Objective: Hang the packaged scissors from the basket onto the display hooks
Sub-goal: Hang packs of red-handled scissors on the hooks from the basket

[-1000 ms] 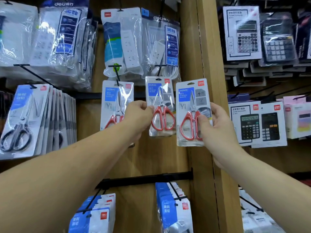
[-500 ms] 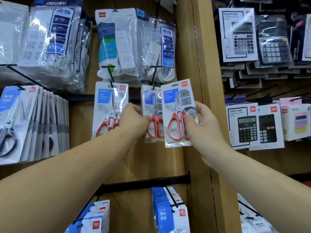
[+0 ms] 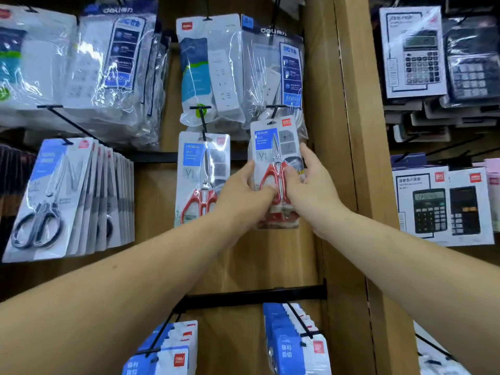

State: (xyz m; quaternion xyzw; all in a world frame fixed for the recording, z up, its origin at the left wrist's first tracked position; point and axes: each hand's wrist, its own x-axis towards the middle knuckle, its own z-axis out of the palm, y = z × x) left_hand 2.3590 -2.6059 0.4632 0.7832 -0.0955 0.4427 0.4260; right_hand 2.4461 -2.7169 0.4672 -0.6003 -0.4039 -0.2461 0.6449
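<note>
1. The left hand [image 3: 243, 192] and right hand [image 3: 311, 185] both grip the clear-plastic pack of red-handled scissors [image 3: 270, 150], thumbs on its front.
2. The pack stands upright, its top just below the black wire hook [image 3: 276, 108].
3. A matching pack [image 3: 201, 169] hangs from the neighbouring hook [image 3: 200, 115].

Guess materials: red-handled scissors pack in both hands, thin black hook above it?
The red-handled scissors pack: glossy clear plastic over printed card, going by glare and print; blades look like polished metal. The thin black hook: matte dark rod, probably coated steel wire.
</note>
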